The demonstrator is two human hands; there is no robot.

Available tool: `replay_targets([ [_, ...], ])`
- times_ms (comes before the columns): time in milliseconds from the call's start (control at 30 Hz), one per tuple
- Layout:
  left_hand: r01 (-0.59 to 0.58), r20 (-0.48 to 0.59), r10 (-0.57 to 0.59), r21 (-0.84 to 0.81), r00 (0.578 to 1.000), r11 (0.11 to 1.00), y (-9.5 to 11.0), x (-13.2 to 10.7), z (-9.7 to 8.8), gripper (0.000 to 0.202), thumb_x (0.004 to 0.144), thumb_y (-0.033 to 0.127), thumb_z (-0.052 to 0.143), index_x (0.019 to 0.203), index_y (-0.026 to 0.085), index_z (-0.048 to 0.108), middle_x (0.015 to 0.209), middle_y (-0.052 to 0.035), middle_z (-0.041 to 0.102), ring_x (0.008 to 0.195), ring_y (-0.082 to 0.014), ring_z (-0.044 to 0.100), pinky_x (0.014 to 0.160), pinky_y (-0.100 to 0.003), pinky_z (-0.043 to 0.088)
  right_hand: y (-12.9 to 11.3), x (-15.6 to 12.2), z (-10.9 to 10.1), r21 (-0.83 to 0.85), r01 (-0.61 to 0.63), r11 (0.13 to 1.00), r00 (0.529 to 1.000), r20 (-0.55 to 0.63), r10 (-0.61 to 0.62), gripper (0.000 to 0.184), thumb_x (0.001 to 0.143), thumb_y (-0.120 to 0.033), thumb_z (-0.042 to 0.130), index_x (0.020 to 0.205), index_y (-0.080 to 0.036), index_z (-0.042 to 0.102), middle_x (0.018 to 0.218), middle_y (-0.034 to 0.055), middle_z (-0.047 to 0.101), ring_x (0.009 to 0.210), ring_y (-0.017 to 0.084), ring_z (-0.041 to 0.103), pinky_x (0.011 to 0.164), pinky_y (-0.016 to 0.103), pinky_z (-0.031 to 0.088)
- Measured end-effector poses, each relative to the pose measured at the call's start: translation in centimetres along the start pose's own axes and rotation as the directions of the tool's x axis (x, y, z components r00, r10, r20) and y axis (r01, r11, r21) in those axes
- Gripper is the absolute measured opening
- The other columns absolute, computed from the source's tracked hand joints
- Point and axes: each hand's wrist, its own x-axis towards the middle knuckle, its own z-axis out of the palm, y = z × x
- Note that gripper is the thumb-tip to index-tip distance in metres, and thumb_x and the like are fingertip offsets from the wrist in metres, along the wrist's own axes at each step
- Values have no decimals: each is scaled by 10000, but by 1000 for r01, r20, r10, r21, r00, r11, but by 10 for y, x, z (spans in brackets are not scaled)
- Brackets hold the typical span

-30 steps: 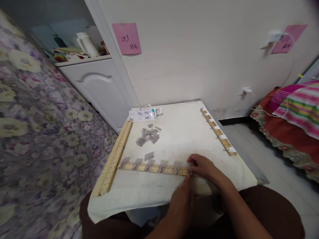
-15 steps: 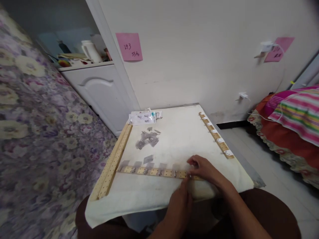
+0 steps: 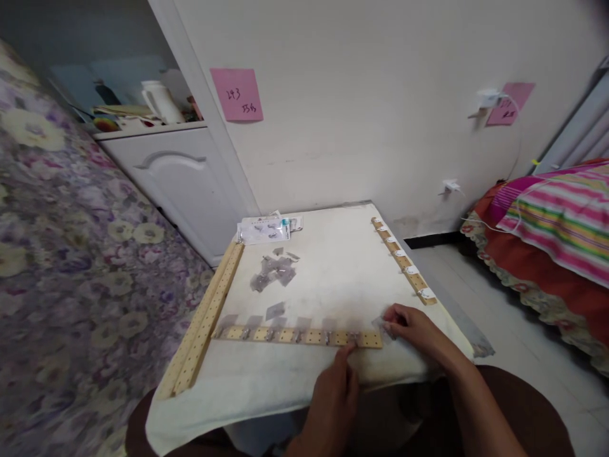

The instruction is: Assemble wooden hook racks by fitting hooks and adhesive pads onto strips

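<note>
A perforated wooden strip (image 3: 314, 337) lies across the near part of the cloth-covered table. Several small metal pieces in clear plastic sit along it. My left hand (image 3: 333, 393) rests at its near edge, the index fingertip touching it by the rightmost metal piece (image 3: 354, 337); the other fingers are loosely bent. Just past the strip's right end, my right hand (image 3: 412, 327) pinches a small clear plastic bag (image 3: 379, 322); whatever is inside is too blurred to make out. A single clear plastic bag (image 3: 275, 310) lies behind the strip.
A pile of small clear bags (image 3: 275, 271) lies left of centre. Two long perforated wooden bars (image 3: 209, 317) line the left edge. Another strip with white-tagged pieces (image 3: 403, 260) lies at right. Printed packets (image 3: 264, 230) are at the back, against the wall (image 3: 323, 127).
My right hand has moved right, away from the strip, with a small clear bag now visible in its fingers. The rightmost metal piece on the strip is uncovered. My left hand stays beside it.
</note>
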Motion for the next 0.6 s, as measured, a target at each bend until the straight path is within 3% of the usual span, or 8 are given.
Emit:
replay_targets([
  [167, -74, 62, 71, 47, 996, 996, -4, -1, 12, 354, 853, 236, 386, 1180, 188, 512, 866, -85, 681, 796, -205, 620, 729, -316, 438, 2, -12, -3, -26, -45, 999, 997, 66, 47, 210, 636, -315, 693, 718, -189, 546, 640, -43, 532, 593, 109, 465, 532, 209, 331],
  [333, -124, 114, 111, 109, 987, 986, -7, 0, 26, 345, 815, 185, 414, 1140, 205, 527, 818, -70, 674, 773, -208, 617, 712, -327, 439, 8, -15, -1, -125, -42, 991, 999, 14, 44, 105, 660, -230, 631, 694, -196, 537, 644, -43, 556, 603, 111, 477, 526, 205, 308],
  [600, -108, 184, 86, 116, 979, 987, 10, -1, 21, 326, 823, 200, 406, 1126, 188, 526, 837, -76, 660, 804, -211, 590, 742, -338, 425, 5, -13, -3, -68, -13, 998, 1000, -20, 11, 112, 731, -279, 568, 681, -192, 520, 628, -40, 521, 601, 116, 462, 539, 217, 325],
])
